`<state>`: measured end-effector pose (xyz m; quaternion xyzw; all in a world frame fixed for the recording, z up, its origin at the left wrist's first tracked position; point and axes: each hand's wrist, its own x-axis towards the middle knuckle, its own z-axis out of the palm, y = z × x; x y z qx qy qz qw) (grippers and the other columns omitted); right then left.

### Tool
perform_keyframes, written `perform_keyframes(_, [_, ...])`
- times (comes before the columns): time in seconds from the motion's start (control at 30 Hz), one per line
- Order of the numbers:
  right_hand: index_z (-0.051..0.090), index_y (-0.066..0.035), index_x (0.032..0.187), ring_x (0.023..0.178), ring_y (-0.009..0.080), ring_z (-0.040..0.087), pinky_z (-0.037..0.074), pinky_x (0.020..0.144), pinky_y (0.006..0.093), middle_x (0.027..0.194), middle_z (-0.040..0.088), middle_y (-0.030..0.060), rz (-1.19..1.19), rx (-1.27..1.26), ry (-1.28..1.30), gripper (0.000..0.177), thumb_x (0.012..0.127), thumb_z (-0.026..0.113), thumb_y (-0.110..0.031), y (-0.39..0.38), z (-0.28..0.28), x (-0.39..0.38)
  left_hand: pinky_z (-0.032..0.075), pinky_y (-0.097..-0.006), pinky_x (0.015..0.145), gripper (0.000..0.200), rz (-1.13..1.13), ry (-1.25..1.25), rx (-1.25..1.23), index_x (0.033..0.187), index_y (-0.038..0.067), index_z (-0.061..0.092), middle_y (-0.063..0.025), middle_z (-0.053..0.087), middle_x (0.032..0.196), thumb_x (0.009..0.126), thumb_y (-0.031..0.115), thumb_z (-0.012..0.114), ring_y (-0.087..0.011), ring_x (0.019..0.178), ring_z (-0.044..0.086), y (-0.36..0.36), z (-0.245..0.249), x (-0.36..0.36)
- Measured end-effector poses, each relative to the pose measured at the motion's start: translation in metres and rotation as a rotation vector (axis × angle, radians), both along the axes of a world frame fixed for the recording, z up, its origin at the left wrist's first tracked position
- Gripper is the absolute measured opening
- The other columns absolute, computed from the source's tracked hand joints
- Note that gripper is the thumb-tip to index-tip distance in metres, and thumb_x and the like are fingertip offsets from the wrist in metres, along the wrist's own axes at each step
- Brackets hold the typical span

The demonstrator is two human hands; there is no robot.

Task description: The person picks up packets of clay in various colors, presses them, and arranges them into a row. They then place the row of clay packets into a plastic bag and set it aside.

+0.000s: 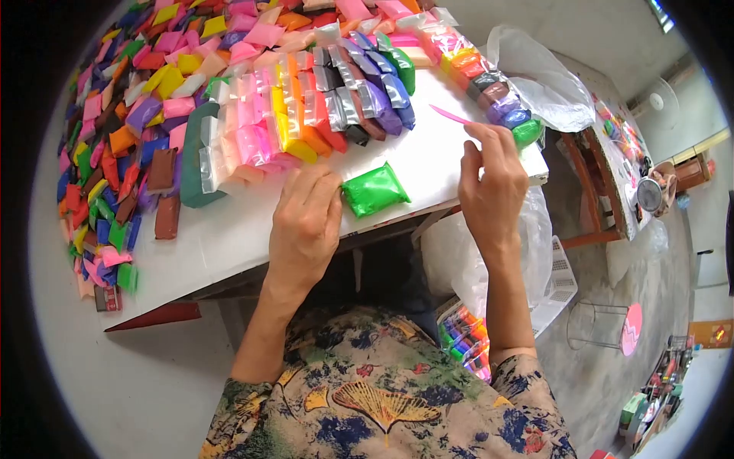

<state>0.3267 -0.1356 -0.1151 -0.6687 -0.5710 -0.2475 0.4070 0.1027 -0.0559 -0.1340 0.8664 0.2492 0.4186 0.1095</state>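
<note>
A bright green packet lies flat near the front edge of the white table. My left hand has its fingers curled together at the packet's left end, pinching it. Raised over the table's right part, my right hand holds a thin pink tool between thumb and fingers, its tip pointing left. Beyond my hands, overlapping rows of packets run from pale pink through yellow, orange packets and red to black, purple and blue packets. A dark green packet stands at the rows' left end.
A large heap of mixed coloured packets covers the table's left side. At the right edge lies a line of packets ending in green, beside a clear plastic bag. Below are a white basket and a pink-topped stool.
</note>
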Motion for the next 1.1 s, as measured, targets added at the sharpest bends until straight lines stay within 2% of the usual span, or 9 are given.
perform_keyframes(0.03, [0.063, 0.001, 0.106, 0.089, 0.0309, 0.068, 0.054, 0.075, 0.04, 0.106, 0.064, 0.016, -0.006, -0.048, -0.044, 0.024, 0.083, 0.061, 0.004, 0.008, 0.0, 0.006, 0.048, -0.0437, 0.083, 0.02, 0.002, 0.007, -0.005, 0.102, -0.003, 0.059, -0.0158, 0.06, 0.103, 0.083, -0.007, 0.063, -0.036, 0.095, 0.057, 0.0, 0.001, -0.001])
perform_keyframes(0.13, [0.064, 0.001, 0.107, 0.092, 0.0311, 0.069, 0.055, 0.077, 0.0381, 0.109, 0.066, 0.0149, -0.059, -0.18, -0.127, 0.024, 0.083, 0.061, 0.002, 0.03, -0.006, 0.017, 0.048, -0.0418, 0.082, 0.018, 0.015, 0.005, -0.019, 0.101, -0.003, 0.06, -0.0163, 0.061, 0.1, 0.084, -0.008, 0.062, -0.0357, 0.094, 0.059, -0.002, 0.004, 0.001])
perform_keyframes(0.3, [0.066, -0.002, 0.093, 0.091, 0.0282, 0.068, 0.057, 0.074, 0.0377, 0.097, 0.064, 0.014, -0.154, -0.389, -0.175, 0.011, 0.082, 0.063, -0.003, 0.046, -0.009, 0.023, 0.048, -0.0404, 0.082, 0.017, 0.014, -0.01, -0.036, 0.1, -0.003, 0.061, -0.0168, 0.061, 0.1, 0.084, -0.009, 0.061, -0.0356, 0.093, 0.059, -0.001, 0.006, 0.002])
perform_keyframes(0.5, [0.066, -0.002, 0.09, 0.089, 0.0293, 0.065, 0.055, 0.074, 0.0396, 0.094, 0.063, 0.0131, -0.119, -0.422, -0.198, 0.008, 0.083, 0.064, -0.006, 0.038, -0.002, 0.021, 0.048, -0.0392, 0.083, 0.015, 0.012, -0.011, -0.063, 0.101, -0.003, 0.061, -0.0167, 0.061, 0.102, 0.086, -0.007, 0.061, -0.0353, 0.095, 0.06, -0.002, 0.005, -0.001])
perform_keyframes(0.7, [0.064, -0.003, 0.09, 0.088, 0.0316, 0.061, 0.048, 0.072, 0.0434, 0.094, 0.06, 0.0139, 0.03, -0.275, -0.31, 0.007, 0.084, 0.063, -0.004, 0.034, -0.005, 0.016, 0.048, -0.0394, 0.084, 0.015, -0.004, -0.017, -0.086, 0.1, -0.003, 0.061, -0.0159, 0.062, 0.102, 0.086, -0.007, 0.06, -0.0349, 0.095, 0.06, 0.0, 0.004, -0.003])
perform_keyframes(0.8, [0.06, -0.002, 0.094, 0.082, 0.036, 0.06, 0.046, 0.068, 0.046, 0.092, 0.057, 0.0163, 0.191, -0.169, -0.033, 0.007, 0.088, 0.061, -0.003, 0.025, 0.0, 0.001, 0.048, -0.0395, 0.084, 0.016, 0.005, -0.025, -0.117, 0.101, -0.003, 0.06, -0.0157, 0.062, 0.102, 0.086, -0.007, 0.061, -0.0349, 0.095, 0.06, -0.001, 0.005, -0.003])
perform_keyframes(0.9, [0.057, 0.001, 0.096, 0.076, 0.0403, 0.059, 0.047, 0.067, 0.0468, 0.09, 0.057, 0.0196, 0.244, -0.093, 0.211, 0.008, 0.092, 0.06, -0.005, 0.012, -0.002, -0.015, 0.048, -0.0391, 0.086, 0.019, 0.011, -0.022, -0.125, 0.104, -0.001, 0.062, -0.0164, 0.063, 0.104, 0.086, -0.007, 0.061, -0.0354, 0.098, 0.061, 0.001, 0.003, -0.003])
perform_keyframes(1.0, [0.056, 0.002, 0.096, 0.072, 0.041, 0.059, 0.047, 0.064, 0.0472, 0.087, 0.059, 0.0216, 0.28, -0.143, 0.398, 0.013, 0.094, 0.062, -0.009, -0.003, -0.005, -0.03, 0.047, -0.0401, 0.091, 0.023, 0.058, -0.091, -0.028, 0.108, 0.0, 0.064, -0.0162, 0.065, 0.109, 0.086, -0.005, 0.061, -0.0353, 0.103, 0.061, -0.004, 0.005, 0.001])
perform_keyframes(1.1, [0.058, 0.004, 0.1, 0.073, 0.0388, 0.063, 0.049, 0.066, 0.0433, 0.085, 0.063, 0.023, 0.307, -0.208, 0.565, 0.017, 0.091, 0.065, -0.009, -0.016, -0.003, -0.04, 0.044, -0.042, 0.097, 0.027, 0.084, -0.117, 0.085, 0.112, 0.002, 0.064, -0.0153, 0.066, 0.115, 0.085, -0.003, 0.062, -0.0348, 0.108, 0.061, -0.018, 0.018, 0.006])
